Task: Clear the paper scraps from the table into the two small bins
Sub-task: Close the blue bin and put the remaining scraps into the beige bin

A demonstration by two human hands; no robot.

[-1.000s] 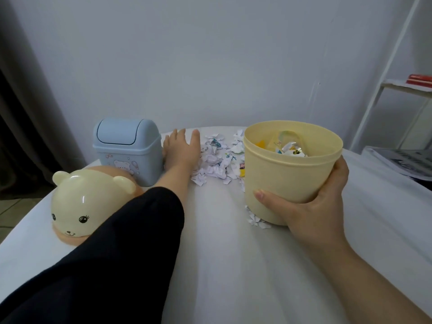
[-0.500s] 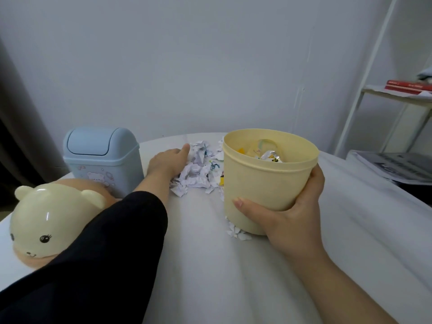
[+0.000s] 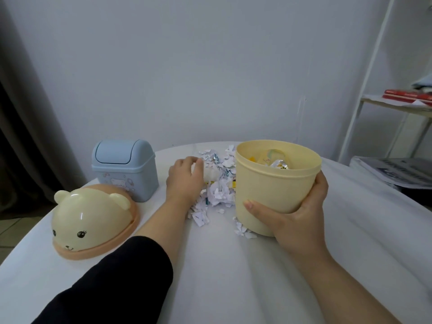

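Note:
An open yellow bin (image 3: 273, 188) stands on the white table (image 3: 222, 277), with scraps and wrappers inside it. My right hand (image 3: 301, 213) grips its near side. A heap of torn paper scraps (image 3: 217, 190) lies just left of the bin, and a few more sit at its base. My left hand (image 3: 185, 181) is curled over the left part of the heap, its fingers closing round scraps. A blue swing-lid bin (image 3: 124, 169) stands to the left, its lid closed.
The yellow bin's bear-shaped lid (image 3: 93, 216) lies on the table at the left front. A white shelf (image 3: 397, 104) with red books and a stack of papers (image 3: 395, 171) stand to the right. A dark curtain hangs at the far left.
My left hand went from flat on the table to curled, raking the scraps toward the yellow bin into a tighter heap. My right hand kept its grip on the bin.

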